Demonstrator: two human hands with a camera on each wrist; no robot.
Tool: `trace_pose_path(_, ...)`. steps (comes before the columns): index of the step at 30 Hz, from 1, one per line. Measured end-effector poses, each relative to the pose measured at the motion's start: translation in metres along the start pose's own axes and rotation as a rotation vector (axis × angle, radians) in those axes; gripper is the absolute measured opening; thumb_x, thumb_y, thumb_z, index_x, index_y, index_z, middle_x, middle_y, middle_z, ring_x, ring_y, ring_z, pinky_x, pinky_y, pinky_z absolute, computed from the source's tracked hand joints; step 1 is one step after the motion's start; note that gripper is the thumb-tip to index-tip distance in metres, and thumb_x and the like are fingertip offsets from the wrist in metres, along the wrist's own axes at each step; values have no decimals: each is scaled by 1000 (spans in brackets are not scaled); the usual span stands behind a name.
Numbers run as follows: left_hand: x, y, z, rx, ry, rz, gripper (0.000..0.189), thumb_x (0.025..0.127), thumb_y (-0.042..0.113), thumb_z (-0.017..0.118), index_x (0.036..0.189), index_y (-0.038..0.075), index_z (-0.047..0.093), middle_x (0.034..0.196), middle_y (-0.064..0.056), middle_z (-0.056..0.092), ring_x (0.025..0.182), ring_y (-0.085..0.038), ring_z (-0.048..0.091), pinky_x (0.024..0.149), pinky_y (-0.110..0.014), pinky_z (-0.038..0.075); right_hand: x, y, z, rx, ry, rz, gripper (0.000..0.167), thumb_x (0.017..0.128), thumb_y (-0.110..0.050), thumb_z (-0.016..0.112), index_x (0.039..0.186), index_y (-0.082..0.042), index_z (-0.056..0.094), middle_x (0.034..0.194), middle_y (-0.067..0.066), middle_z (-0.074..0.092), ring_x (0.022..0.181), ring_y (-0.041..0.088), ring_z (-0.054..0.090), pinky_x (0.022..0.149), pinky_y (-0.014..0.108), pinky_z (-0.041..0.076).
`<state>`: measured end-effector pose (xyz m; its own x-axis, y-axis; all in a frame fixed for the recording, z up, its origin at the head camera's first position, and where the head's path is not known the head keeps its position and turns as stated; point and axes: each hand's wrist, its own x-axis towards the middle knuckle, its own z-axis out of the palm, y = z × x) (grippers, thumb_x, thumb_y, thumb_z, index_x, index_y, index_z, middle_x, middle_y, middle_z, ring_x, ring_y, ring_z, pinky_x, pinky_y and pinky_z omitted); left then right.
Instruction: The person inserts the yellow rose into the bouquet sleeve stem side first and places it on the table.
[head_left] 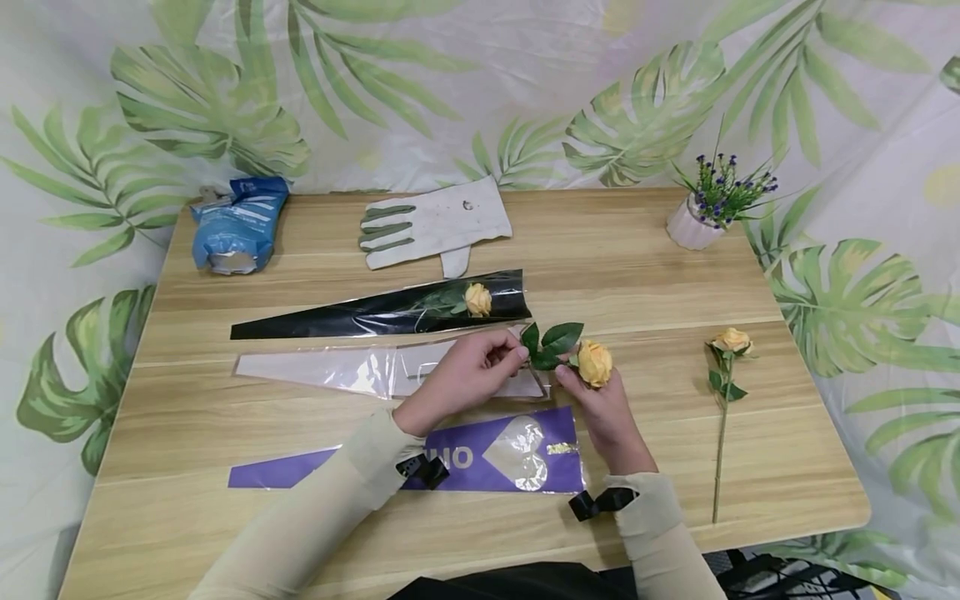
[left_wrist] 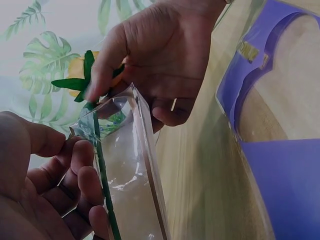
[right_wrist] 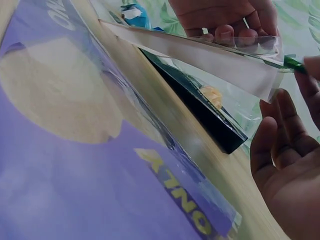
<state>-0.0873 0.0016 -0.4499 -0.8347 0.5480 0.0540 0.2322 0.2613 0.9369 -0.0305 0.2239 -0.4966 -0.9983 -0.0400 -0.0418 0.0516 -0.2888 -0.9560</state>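
Observation:
My left hand (head_left: 474,365) pinches the open end of a clear and white flower sleeve (head_left: 315,370) between thumb and fingertips, as the left wrist view shows. With thumb and fingers, my right hand (head_left: 609,414) holds a yellow rose (head_left: 596,363) by its green stem (left_wrist: 101,165), just under the bloom. The stem runs down inside the sleeve, and the bloom stays outside its mouth. Dark green leaves (head_left: 558,337) stand out between the two hands. Behind the hands lies a black sleeve (head_left: 337,320) with another yellow rose (head_left: 477,299) in it.
Nearer me lies a purple sleeve (head_left: 480,450) with a heart window, partly under the left forearm. A loose yellow rose (head_left: 731,340) lies at the right. Along the back are a blue packet (head_left: 238,225), a white work glove (head_left: 442,225) and a small potted plant (head_left: 696,223).

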Motion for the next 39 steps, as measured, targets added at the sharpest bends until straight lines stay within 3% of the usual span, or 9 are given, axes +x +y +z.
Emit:
trace_pose_path(2,0,0,-1,0,4,-9,19,104,24,60,90,15,70,78,3,63,66,-15,55,57,-31,48,0,0,-1,25,-62,-13,47,92,-49,73,121,-14,64,116,4,63,109,20,59,93,39,48)
trace_pose_path(5,1,-1,-2,-5,10,-21,18,104,25,61,90,17,70,79,4,64,66,-15,55,56,-32,48,-2,-2,-3,77,-182,-56,61,100,-67,41,135,-20,60,129,1,61,120,21,54,95,46,42)
trace_pose_path(8,2,0,-3,-17,14,-24,19,104,25,61,90,17,70,79,3,64,65,-15,55,55,-31,47,-2,-5,-4,101,-266,-87,66,106,-61,17,140,-22,57,133,0,60,125,19,51,96,50,38)
trace_pose_path(10,1,1,-3,-27,11,-22,19,104,25,61,89,17,70,78,3,63,64,-15,54,55,-31,46,-2,-7,-4,91,-289,-81,64,108,-54,13,139,-20,58,132,0,61,126,19,50,100,52,35)
trace_pose_path(17,-1,7,-5,-33,-1,-22,20,104,23,60,89,16,70,77,1,62,63,-16,53,56,-31,46,0,-8,-3,0,-318,-28,59,110,-47,13,142,-19,53,136,2,57,135,23,43,107,54,28)
trace_pose_path(24,-3,10,-8,-39,-1,-41,18,103,24,61,90,16,70,75,0,60,63,-16,52,55,-31,45,-1,-10,-1,-75,-285,45,73,108,-51,27,151,7,36,141,-6,57,139,17,40,115,47,21)
trace_pose_path(28,-4,13,-8,-37,1,-35,18,103,24,61,91,15,72,74,0,59,61,-16,51,54,-31,44,-2,-11,0,-95,-248,41,78,108,-50,32,147,18,33,138,-12,58,136,12,44,115,38,26)
trace_pose_path(34,-4,16,-6,-10,-13,-6,17,103,23,62,92,15,72,76,3,60,63,-14,52,57,-30,46,2,-7,2,-185,-147,1,50,111,-35,40,132,4,61,124,-2,65,117,15,58,100,32,44)
trace_pose_path(39,-5,19,-4,27,-31,1,18,103,24,61,92,14,72,74,4,59,62,-13,51,56,-29,45,5,-6,10,-228,39,-33,23,104,-20,61,115,-1,68,107,7,66,94,18,61,82,32,51)
